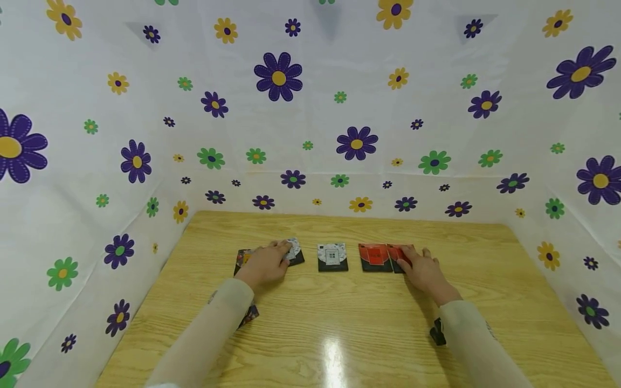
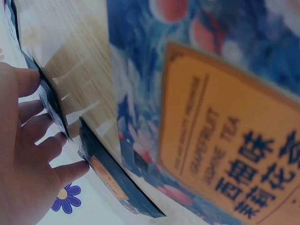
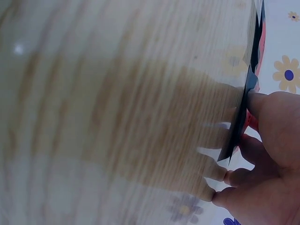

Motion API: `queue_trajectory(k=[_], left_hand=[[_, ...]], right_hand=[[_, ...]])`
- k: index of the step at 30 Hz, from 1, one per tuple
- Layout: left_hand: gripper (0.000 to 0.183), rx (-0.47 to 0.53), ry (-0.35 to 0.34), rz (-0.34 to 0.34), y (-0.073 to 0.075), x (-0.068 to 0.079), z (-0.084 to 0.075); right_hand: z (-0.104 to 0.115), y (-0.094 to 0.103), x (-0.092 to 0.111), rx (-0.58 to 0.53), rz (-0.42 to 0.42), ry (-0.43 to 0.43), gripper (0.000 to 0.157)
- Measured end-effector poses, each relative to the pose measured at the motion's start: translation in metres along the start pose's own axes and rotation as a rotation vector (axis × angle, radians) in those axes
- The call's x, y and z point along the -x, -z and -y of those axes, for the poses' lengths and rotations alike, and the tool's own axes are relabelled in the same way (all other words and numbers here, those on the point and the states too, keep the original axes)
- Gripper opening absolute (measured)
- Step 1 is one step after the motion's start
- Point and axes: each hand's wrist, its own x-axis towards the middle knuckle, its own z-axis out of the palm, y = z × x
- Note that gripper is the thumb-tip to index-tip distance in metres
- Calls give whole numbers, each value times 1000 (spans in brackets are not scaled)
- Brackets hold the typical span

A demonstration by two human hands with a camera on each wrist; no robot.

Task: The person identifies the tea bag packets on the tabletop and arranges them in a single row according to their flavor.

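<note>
Head view: centre-left, the left hand (image 1: 263,265), unclenched, touches a white-and-black sachet (image 1: 297,256); right of centre, the right hand (image 1: 426,274) seemingly aligns a red-and-black sachet (image 1: 395,254) with its twin (image 1: 375,257). Left wrist: grapefruit jasmine tea sachet (image 2: 225,131) at right. Right wrist: whether the grip pinches is unclear.

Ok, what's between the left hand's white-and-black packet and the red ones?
Another white-and-black packet, bare tabletop on either side; head view shows it.
</note>
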Motion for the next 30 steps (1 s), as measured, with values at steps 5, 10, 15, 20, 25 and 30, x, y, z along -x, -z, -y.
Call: queue_trajectory(k=[5, 10, 15, 20, 25, 30], left_hand=[[57, -20, -12, 24, -2, -1, -5], [57, -28, -16, 41, -4, -1, -10], [57, -49, -24, 32, -6, -2, -12], [57, -57, -27, 24, -8, -3, -13], [58, -60, -21, 41, -8, -3, -15], [59, -49, -30, 42, -10, -4, -16]], right_hand=[[-1, 0, 0, -4, 5, -7, 55], [-1, 0, 1, -10, 11, -10, 55], [-2, -1, 1, -8, -1, -3, 54], [-1, -1, 1, 1, -7, 7, 54], [-1, 1, 0, 0, 4, 3, 54], [0, 1, 0, 4, 4, 1, 54]])
